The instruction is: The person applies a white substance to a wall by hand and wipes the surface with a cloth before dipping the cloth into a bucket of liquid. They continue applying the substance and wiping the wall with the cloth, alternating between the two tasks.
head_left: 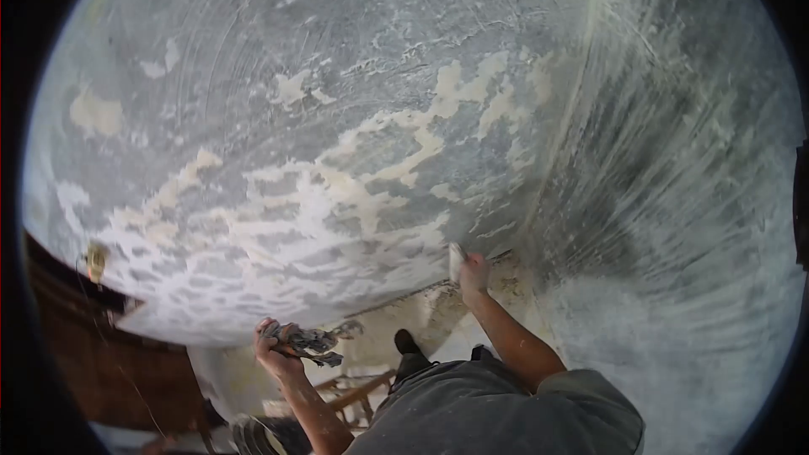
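Note:
My right hand (pixel 475 276) is closed around a small whitish block (pixel 457 261), held against the lower edge of the patchy grey-and-white wall (pixel 337 194), near the corner. The block's exact kind cannot be made out. Lower and to the left, my left hand (pixel 274 352) grips a crumpled grey rag (pixel 308 340), its folds sticking out past the fingers. That hand is away from the wall surface. Cream patches and scrape marks cover the wall.
A streaked grey wall (pixel 666 227) meets the patchy one at the right. Wooden bars (pixel 364 391) show below, beside my dark shoe (pixel 406 342). At the left are dark brown wooden furniture (pixel 135 379), a brass-coloured fitting (pixel 96 263) and a thin hanging wire.

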A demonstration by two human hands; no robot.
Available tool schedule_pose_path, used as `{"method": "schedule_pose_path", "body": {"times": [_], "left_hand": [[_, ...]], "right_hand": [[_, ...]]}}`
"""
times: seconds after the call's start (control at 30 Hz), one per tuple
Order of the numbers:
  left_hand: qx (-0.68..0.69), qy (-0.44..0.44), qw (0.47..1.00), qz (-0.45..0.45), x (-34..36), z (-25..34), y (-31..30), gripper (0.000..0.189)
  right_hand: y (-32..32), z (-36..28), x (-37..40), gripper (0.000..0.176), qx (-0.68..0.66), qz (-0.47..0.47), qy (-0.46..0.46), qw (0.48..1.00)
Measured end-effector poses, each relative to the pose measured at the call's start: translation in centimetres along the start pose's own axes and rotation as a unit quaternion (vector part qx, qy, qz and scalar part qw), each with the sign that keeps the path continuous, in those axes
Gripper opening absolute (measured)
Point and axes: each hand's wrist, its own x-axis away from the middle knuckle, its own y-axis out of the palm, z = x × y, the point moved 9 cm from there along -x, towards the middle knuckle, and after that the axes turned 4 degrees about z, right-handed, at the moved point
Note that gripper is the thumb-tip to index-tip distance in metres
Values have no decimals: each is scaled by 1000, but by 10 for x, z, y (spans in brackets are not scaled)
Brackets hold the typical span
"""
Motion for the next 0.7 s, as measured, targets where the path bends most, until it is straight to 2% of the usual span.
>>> {"method": "schedule_pose_path", "body": {"times": [0.07,0.1,0.13,0.2,0.23,0.27,0.33,0.4,0.47,0.53,0.6,0.67,0.7], "left_hand": [[72,-127,989,-23,19,-45,-26,22],[19,-134,991,-7,16,-62,-55,16],[22,-131,991,1,27,-71,-65,16],[-155,-91,983,-25,44,-74,-76,17],[-149,-157,976,-31,65,-78,-70,24],[-148,-157,976,-26,73,-82,-77,24],[-208,-213,950,-88,89,-116,-91,28],[-209,-234,944,-105,101,-146,-115,29],[-243,-274,925,-101,122,-170,-142,30],[-261,-311,907,-111,145,-187,-179,29],[-331,-275,886,-171,151,-226,-241,29],[-338,-326,867,-167,184,-224,-271,29],[-338,-362,861,-121,205,-206,-277,32]], "right_hand": [[-59,36,-4,27,113,55,53,991],[-89,46,-1,27,176,70,78,979],[-119,51,5,27,252,65,94,961],[-182,143,-16,31,267,13,99,958],[-197,151,-18,35,507,-81,8,858],[-206,158,-14,40,704,-168,-84,685],[-263,163,10,48,775,-241,49,582],[-349,191,24,50,780,-189,114,586],[-407,193,54,52,833,-251,176,461],[-482,200,60,47,800,-72,242,545],[-494,172,83,43,793,-99,274,536],[-507,156,94,42,777,-74,270,564],[-488,107,114,42,736,49,264,622]]}}
